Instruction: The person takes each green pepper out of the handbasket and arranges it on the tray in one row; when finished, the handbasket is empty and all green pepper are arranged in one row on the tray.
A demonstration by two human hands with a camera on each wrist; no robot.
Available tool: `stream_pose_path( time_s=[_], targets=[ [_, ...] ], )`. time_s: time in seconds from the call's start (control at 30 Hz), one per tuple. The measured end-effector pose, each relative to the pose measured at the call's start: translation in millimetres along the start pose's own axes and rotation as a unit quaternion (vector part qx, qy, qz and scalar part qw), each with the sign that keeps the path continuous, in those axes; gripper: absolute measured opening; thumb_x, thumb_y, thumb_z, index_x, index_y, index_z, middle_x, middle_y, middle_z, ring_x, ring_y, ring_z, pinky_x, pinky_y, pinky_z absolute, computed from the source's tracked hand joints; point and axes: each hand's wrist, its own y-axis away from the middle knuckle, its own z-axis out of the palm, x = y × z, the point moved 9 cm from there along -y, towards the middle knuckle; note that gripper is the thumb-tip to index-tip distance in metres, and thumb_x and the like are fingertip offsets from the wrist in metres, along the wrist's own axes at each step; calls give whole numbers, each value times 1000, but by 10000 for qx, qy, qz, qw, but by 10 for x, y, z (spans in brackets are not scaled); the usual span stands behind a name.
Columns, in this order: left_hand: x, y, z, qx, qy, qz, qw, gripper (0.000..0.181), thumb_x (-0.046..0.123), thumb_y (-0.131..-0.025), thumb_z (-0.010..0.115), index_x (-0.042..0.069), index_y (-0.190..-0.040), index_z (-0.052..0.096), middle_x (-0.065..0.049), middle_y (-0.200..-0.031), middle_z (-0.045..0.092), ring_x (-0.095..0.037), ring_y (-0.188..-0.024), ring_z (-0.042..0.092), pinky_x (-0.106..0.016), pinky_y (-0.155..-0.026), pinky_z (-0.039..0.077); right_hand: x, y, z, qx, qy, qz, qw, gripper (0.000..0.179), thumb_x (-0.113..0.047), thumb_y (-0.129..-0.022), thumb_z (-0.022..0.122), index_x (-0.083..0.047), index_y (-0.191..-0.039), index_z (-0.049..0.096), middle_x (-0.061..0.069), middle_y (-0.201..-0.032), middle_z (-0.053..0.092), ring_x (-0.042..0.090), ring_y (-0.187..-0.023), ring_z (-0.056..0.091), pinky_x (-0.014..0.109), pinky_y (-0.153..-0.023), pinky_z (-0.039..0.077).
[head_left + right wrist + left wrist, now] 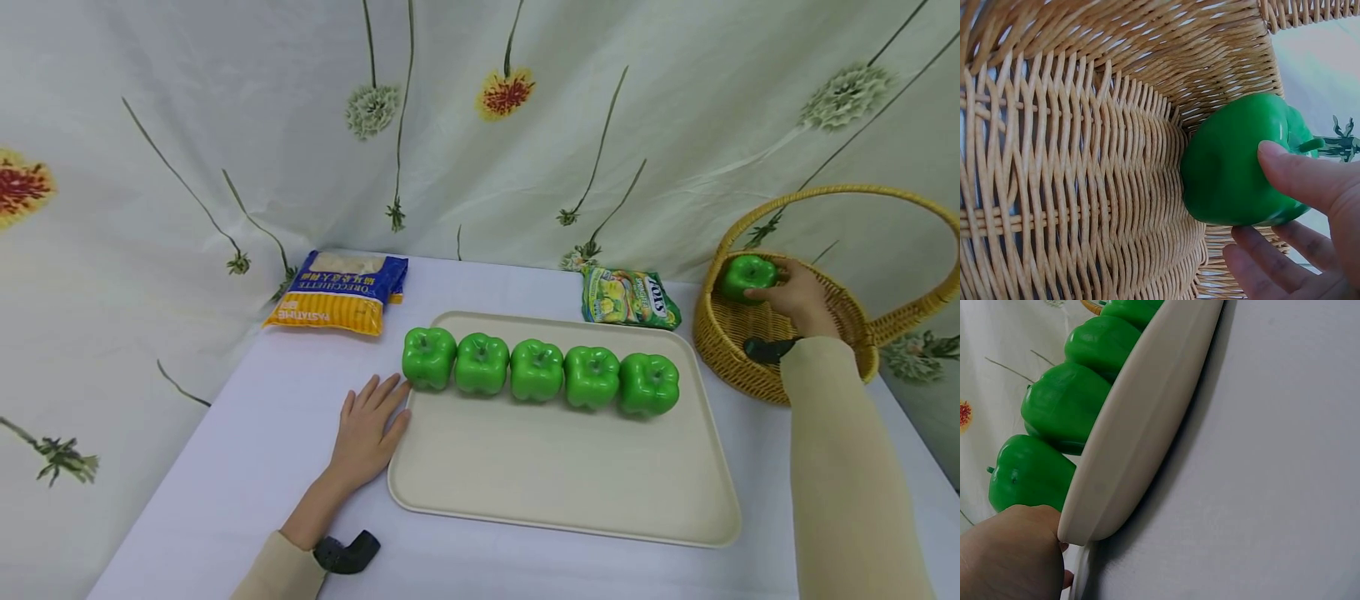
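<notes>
Inside the wicker basket (750, 375), my right hand (806, 296) grips a green bell pepper (750, 275) near the far left wall. In the right wrist view its thumb (1297, 178) presses on the pepper's side by the stem, with the other fingers underneath. Several more green bell peppers (537, 371) stand in a row along the back half of the beige tray (562, 475). My left hand (367, 433) lies with straight fingers at the tray's left edge, its fingertips beside the leftmost pepper (429, 358).
A blue and yellow pasta bag (330, 296) lies at the back left. Behind the tray's right part is a green snack packet (626, 296). The basket's tall handle (832, 192) arches over the right side. A floral cloth hangs behind the white table (247, 467).
</notes>
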Motion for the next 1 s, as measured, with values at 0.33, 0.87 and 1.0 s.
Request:
stream_pose_path(
  time_s=[0.33,0.87,1.0],
  targets=[
    [13,0,-4,15,26,-9,10000,45,20,-99,52,6,-141,51,-20,-150,44,-47,-142,27,-71,-112,10,-62,36,-37,-93,87,-241,9996,86,-37,-98,56,1,-155,4,38,-155,14,58,-137,23,68,-107,29],
    [3,4,-10,-24,41,-47,10000,45,21,-98,53,6,-141,51,-20,-150,43,-47,-142,27,-71,-112,10,-300,346,-139,-330,-418,-578,9969,96,-50,-94,55,-4,-156,-3,35,-157,10,-10,-74,53,14,-69,50],
    [7,-2,-5,-58,40,-73,9999,46,21,-99,52,6,-142,51,-19,-151,42,-47,-143,26,-70,-112,9,-226,495,-154,-237,-602,-602,9961,94,-50,-95,53,-7,-157,-3,34,-158,5,-14,-74,52,12,-70,51]
  ],
)
